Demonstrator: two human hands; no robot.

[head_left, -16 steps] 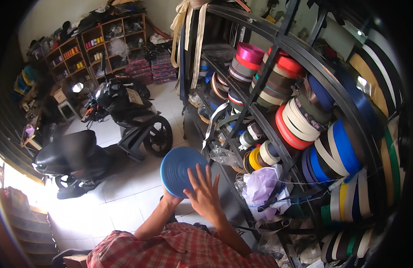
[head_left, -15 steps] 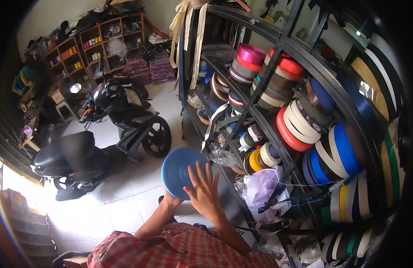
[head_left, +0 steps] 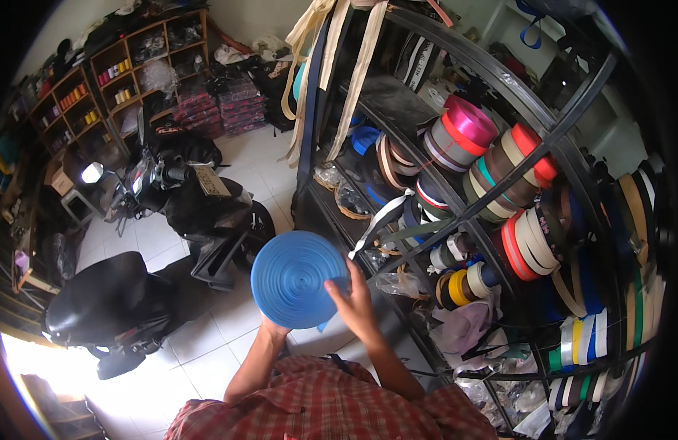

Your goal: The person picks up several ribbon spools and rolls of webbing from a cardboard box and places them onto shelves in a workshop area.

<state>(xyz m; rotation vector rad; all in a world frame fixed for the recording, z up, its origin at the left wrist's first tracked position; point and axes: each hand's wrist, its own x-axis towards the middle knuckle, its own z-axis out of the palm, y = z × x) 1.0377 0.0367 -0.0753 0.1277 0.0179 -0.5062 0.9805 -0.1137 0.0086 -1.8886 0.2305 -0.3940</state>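
A flat, round roll of blue strap or ribbon (head_left: 299, 275), wound in tight rings, is held up in front of my chest with its coiled face toward me. My left hand (head_left: 275, 327) supports it from below at the lower edge; most of those fingers are hidden behind the roll. On the right edge, my right hand (head_left: 357, 304) grips the rim, thumb on the face and fingers at the side. A small blue tip (head_left: 322, 325) shows just below the roll, perhaps its loose end.
To the right stands a black metal rack (head_left: 493, 51) packed with strap and ribbon rolls, including a pink roll (head_left: 471, 125). A white strap end (head_left: 383, 216) hangs from it. On the left a black motorcycle (head_left: 97, 293) is parked. Shelves of thread spools (head_left: 75, 95) line the back.
My right hand has gone from lying spread across the roll's face to gripping its right edge. The roll now faces me more squarely. My view has shifted, moving the rack rightward.
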